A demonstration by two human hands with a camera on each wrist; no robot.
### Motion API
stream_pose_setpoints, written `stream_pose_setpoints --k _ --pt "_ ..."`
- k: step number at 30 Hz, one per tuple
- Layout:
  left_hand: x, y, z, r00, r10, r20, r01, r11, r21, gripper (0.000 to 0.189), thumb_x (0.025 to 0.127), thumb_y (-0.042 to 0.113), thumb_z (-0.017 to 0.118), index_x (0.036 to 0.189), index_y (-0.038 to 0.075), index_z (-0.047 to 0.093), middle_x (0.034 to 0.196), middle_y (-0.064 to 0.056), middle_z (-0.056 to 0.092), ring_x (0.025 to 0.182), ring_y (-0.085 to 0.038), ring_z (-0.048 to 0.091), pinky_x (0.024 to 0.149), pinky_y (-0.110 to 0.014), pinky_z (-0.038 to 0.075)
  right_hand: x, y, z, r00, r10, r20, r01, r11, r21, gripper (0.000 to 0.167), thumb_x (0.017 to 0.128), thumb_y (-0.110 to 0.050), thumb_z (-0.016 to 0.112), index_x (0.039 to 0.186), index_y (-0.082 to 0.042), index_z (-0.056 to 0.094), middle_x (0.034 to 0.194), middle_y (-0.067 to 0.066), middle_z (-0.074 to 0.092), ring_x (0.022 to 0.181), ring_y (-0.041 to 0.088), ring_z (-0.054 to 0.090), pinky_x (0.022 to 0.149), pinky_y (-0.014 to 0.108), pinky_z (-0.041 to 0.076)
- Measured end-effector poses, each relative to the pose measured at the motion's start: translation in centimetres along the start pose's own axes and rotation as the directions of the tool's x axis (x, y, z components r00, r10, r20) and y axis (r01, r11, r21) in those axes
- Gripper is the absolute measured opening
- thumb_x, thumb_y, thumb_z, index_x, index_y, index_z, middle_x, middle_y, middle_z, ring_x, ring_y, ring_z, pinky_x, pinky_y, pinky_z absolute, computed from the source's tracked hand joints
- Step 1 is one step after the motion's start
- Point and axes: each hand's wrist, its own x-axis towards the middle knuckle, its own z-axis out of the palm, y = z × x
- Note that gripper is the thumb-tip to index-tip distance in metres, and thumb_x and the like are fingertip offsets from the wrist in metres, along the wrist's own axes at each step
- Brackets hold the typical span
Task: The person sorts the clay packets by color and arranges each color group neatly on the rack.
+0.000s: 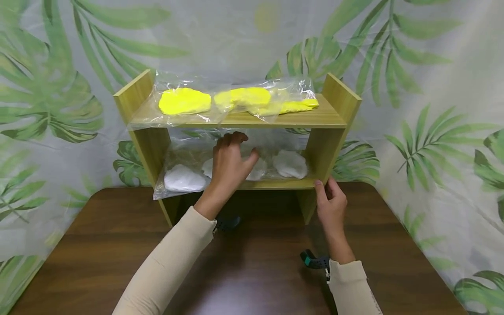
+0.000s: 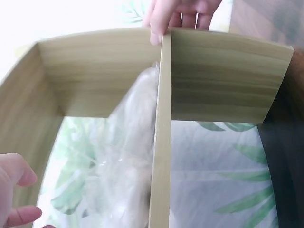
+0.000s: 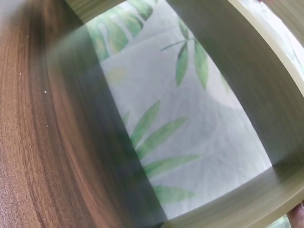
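Observation:
A two-level wooden shelf stands on the table. My right hand grips its right side where the lower board meets the panel, thumb on the front and the other fingers around the side. My left hand is raised before the lower level, fingers bent and spread, nothing between them. Behind it lie clear bags with white lumps, partly hidden by the hand. In the left wrist view, the left fingers are apart from the plastic bag on the board.
Clear bags with flat yellow lumps lie on the top level, plastic hanging over its front edge. The dark wooden table extends toward me. A leaf-patterned cloth hangs behind and beside the table.

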Motion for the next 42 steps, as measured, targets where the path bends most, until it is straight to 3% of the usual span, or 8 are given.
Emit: stream_pose_setpoints --k 5,12,23,29,34,42 --pt "-1.7 0.2 -1.4 0.997 0.072 -0.006 -0.072 0.994 -0.076 0.023 0.089 0.021 0.062 0.106 0.006 0.063 0.103 -0.013 0.063 0.094 -0.028 0.056 0.084 -0.043 0.043 0.6 0.8 -0.7 1.000 0.016 0.000 -0.016 1.000 -0.027 0.030 0.097 -0.014 0.056 0.122 0.000 0.064 0.111 0.020 0.067 0.086 0.002 0.061 0.070 0.013 0.046" --pt "-3.7 -0.4 -2.6 0.987 0.160 -0.035 -0.163 0.979 -0.122 0.017 0.089 0.016 0.060 0.102 0.006 0.065 0.100 -0.008 0.062 0.092 -0.024 0.056 0.084 -0.041 0.043 1.9 4.2 -1.9 0.999 0.029 -0.041 -0.032 0.996 -0.081 0.030 0.097 -0.027 0.057 0.122 -0.013 0.066 0.112 0.010 0.069 0.088 -0.003 0.060 0.071 0.013 0.046" --pt "-6.4 -2.4 -5.1 0.992 0.121 -0.047 -0.127 0.978 -0.165 0.016 0.090 0.015 0.061 0.103 0.008 0.068 0.100 -0.003 0.065 0.094 -0.020 0.059 0.082 -0.040 0.046 1.7 4.9 -2.0 0.999 0.024 -0.045 -0.029 0.993 -0.119 0.031 0.097 -0.035 0.056 0.121 -0.018 0.067 0.107 0.007 0.070 0.084 0.006 0.063 0.066 0.013 0.047" --pt "-7.8 -3.1 -6.5 0.991 0.099 -0.088 -0.113 0.978 -0.174 0.016 0.088 0.014 0.061 0.101 0.008 0.069 0.097 -0.003 0.067 0.095 -0.019 0.062 0.082 -0.040 0.047 1.1 4.0 -1.9 0.999 0.043 -0.022 -0.044 0.995 -0.087 0.030 0.098 -0.028 0.057 0.122 -0.013 0.066 0.112 0.010 0.069 0.086 -0.002 0.061 0.068 0.012 0.046" --pt "-8.8 -3.4 -7.6 0.991 0.108 -0.082 -0.120 0.979 -0.162 0.019 0.087 0.016 0.063 0.105 0.012 0.069 0.102 0.000 0.068 0.099 -0.017 0.062 0.085 -0.037 0.047 0.9 3.0 -1.9 0.999 0.035 -0.021 -0.037 0.997 -0.073 0.028 0.098 -0.018 0.057 0.121 -0.004 0.065 0.112 0.016 0.068 0.085 -0.004 0.060 0.068 0.012 0.046" --pt "-10.1 -3.7 -9.0 0.991 0.126 -0.046 -0.132 0.980 -0.150 0.028 0.085 0.016 0.064 0.113 0.014 0.069 0.114 0.007 0.066 0.109 -0.011 0.059 0.093 -0.030 0.044 1.4 4.7 -2.6 1.000 0.029 -0.010 -0.030 0.997 -0.075 0.029 0.097 -0.026 0.058 0.120 -0.010 0.066 0.112 0.013 0.068 0.087 -0.005 0.060 0.071 0.011 0.046"
